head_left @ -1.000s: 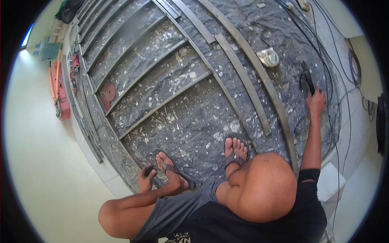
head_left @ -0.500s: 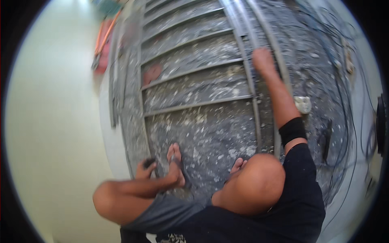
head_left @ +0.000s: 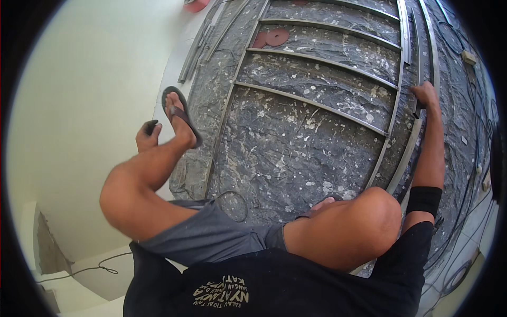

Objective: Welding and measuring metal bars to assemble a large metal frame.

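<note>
My right hand is closed round a narrow steel bar at the right of the frame, above another loose metal strip. A welded steel frame with several crossbars lies on the paint-spattered grey sheet. My left hand is beside my sandalled left foot at the left, fingers round a small dark object that I cannot make out clearly.
Red discs lie under the frame. Loose metal lengths and a red item are at the upper left. Cables and a small beige block run along the right edge. A pale wall fills the left side.
My right hand has let go of the black tool, moved up and inward, and taken hold of a steel bar. My left foot and hand have shifted up and left in view as the view turned.
</note>
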Demonstrator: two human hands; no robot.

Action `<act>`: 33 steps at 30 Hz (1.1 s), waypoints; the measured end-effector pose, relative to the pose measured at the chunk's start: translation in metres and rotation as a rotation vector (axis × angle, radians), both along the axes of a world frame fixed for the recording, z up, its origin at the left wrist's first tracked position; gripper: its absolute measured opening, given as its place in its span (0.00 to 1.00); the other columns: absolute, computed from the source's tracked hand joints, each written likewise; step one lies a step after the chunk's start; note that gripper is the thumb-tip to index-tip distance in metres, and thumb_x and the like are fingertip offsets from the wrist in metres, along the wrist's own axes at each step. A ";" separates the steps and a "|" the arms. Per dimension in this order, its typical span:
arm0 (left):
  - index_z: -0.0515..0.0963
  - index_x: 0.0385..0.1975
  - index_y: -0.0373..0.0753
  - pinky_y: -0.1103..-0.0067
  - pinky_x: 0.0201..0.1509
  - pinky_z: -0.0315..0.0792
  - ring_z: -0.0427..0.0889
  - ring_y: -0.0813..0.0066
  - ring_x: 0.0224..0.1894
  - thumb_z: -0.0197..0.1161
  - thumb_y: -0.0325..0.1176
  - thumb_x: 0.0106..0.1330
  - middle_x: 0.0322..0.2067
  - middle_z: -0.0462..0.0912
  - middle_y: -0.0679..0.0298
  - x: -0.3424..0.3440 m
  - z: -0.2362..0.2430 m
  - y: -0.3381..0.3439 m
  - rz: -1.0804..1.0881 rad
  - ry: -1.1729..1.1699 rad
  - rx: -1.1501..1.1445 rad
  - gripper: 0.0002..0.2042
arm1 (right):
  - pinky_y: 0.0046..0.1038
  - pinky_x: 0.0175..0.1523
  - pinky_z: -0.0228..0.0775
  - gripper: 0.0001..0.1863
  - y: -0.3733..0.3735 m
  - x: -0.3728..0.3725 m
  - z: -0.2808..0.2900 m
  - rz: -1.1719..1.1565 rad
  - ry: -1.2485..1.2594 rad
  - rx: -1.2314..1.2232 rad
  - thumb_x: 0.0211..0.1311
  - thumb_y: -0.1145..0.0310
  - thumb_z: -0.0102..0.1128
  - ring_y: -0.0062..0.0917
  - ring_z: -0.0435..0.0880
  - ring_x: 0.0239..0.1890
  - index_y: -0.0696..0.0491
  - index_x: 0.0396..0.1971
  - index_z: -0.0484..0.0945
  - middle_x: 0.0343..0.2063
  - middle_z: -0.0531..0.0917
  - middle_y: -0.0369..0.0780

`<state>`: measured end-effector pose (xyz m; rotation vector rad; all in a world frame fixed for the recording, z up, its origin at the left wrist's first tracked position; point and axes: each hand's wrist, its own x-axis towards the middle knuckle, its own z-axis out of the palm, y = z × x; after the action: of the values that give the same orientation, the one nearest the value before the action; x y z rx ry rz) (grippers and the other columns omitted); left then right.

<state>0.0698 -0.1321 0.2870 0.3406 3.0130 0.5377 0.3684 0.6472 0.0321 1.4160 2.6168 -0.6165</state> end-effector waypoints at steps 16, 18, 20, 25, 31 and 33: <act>0.79 0.45 0.40 0.67 0.47 0.75 0.79 0.54 0.44 0.70 0.29 0.53 0.42 0.79 0.56 -0.176 -0.150 0.190 -1.062 0.025 -0.042 0.17 | 0.29 0.22 0.69 0.09 -0.111 0.070 0.103 -0.734 0.251 -0.475 0.60 0.68 0.55 0.24 0.76 0.19 0.57 0.36 0.70 0.20 0.74 0.37; 0.78 0.44 0.40 0.67 0.47 0.74 0.78 0.54 0.45 0.71 0.29 0.52 0.41 0.79 0.57 -0.195 -0.135 0.234 -1.185 -0.013 0.012 0.18 | 0.27 0.19 0.57 0.13 -0.120 0.068 0.108 -0.693 0.083 -0.356 0.63 0.59 0.60 0.19 0.69 0.16 0.55 0.31 0.72 0.18 0.73 0.36; 0.78 0.45 0.39 0.67 0.48 0.73 0.78 0.54 0.45 0.71 0.30 0.52 0.41 0.79 0.57 -0.213 -0.151 0.292 -1.339 -0.080 0.067 0.18 | 0.40 0.30 0.67 0.21 -0.127 0.064 0.135 -0.558 -0.145 -0.090 0.64 0.54 0.59 0.31 0.78 0.23 0.62 0.32 0.77 0.21 0.79 0.45; 0.76 0.47 0.34 0.67 0.52 0.71 0.75 0.54 0.48 0.69 0.37 0.56 0.43 0.77 0.54 -0.237 -0.190 0.414 -1.742 -0.069 -0.034 0.21 | 0.40 0.46 0.70 0.28 -0.190 0.016 0.207 -0.679 -0.329 0.086 0.64 0.49 0.58 0.44 0.82 0.40 0.66 0.37 0.78 0.34 0.82 0.56; 0.80 0.39 0.31 0.61 0.46 0.75 0.81 0.45 0.42 0.69 0.42 0.57 0.36 0.81 0.43 -0.215 -0.229 0.494 -2.034 -0.263 -0.437 0.19 | 0.29 0.38 0.64 0.26 -0.382 0.018 0.317 -1.084 -0.077 0.311 0.66 0.49 0.56 0.22 0.71 0.32 0.61 0.43 0.76 0.28 0.77 0.38; 0.83 0.30 0.29 0.60 0.45 0.77 0.83 0.43 0.38 0.70 0.41 0.54 0.32 0.82 0.39 -0.212 -0.238 0.496 -2.024 -0.392 -0.493 0.18 | 0.23 0.34 0.59 0.24 -0.462 -0.004 0.347 -1.189 -0.176 0.412 0.67 0.49 0.57 0.17 0.65 0.27 0.58 0.44 0.77 0.23 0.70 0.31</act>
<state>-0.1420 0.3644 0.0487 2.1703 1.0839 -0.3156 0.3646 0.1857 0.3790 2.9307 1.5629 0.0403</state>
